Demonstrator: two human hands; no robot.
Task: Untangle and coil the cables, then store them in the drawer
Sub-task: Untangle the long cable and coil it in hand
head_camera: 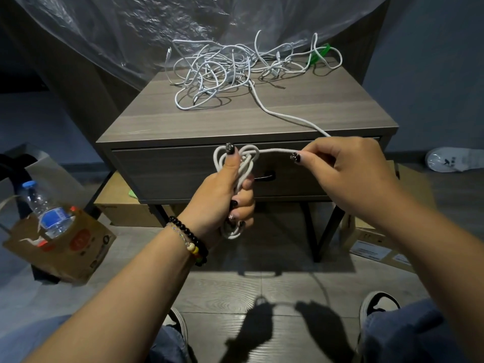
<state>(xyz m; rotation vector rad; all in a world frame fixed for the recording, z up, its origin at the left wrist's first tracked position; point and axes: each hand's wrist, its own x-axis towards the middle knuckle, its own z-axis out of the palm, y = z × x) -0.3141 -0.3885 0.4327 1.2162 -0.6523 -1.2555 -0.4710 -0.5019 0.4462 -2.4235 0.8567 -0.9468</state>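
My left hand [225,189] grips a bundle of white cable loops [245,163] in front of the closed drawer [170,174]. The same cable runs right to my right hand [348,174], which pinches the strand [275,151] between thumb and fingers. From there the white cable [288,117] climbs over the nightstand top [327,100] into a tangled heap of white cables [222,69] at the back. A green cable piece [318,55] lies at the heap's right end. The drawer's dark handle [265,176] shows just right of my left hand.
A paper bag [76,247] holding a water bottle [49,210] stands on the floor at left. Cardboard boxes [374,244] sit under and beside the nightstand. A white shoe [450,159] lies at far right. Clear plastic sheeting [157,27] hangs behind. My knees and shoes fill the bottom.
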